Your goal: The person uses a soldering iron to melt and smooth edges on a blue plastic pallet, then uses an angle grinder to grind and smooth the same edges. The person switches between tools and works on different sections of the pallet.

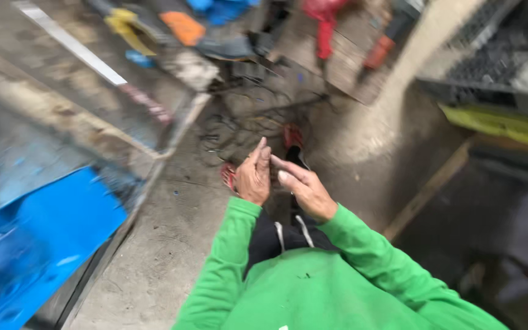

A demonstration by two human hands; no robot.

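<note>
The left hand (253,177) and right hand (304,188) met in front of the green sweatshirt (313,287), above the concrete floor (160,244). The left fingers curled shut and the right fingers pinched toward them; whether anything lay between them I could not tell through the blur. Anything so small would likely be light and best held by fingertips. Tangled wire (245,122) lay on the floor ahead, probably springy.

Bare concrete floor (172,238) ahead; wire tangle (245,122) beyond, blue sheet (44,244) left.
</note>
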